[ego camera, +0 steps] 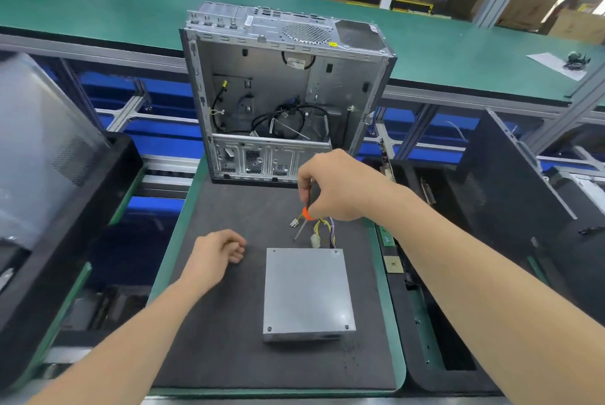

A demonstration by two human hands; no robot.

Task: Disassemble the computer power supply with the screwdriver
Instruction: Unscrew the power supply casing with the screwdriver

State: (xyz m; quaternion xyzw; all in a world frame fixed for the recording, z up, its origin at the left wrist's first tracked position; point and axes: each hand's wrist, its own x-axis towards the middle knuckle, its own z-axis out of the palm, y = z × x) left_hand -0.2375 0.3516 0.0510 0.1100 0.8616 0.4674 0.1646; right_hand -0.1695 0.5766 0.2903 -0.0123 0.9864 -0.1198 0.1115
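Left hand (217,250) lies over the mat (212,339), fingers loosely curled, holding nothing, seemingly free to steady the unit; power supply (307,293) lies flat mid-mat, corner screws facing up for access; right hand (334,188) pinches the screwdriver (306,213) near-upright, tip down by the wiring (322,227), not yet on a screw.

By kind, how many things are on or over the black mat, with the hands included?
power supply: 1
computer case: 1
screwdriver: 1
hands: 2, the left hand and the right hand
Total: 5
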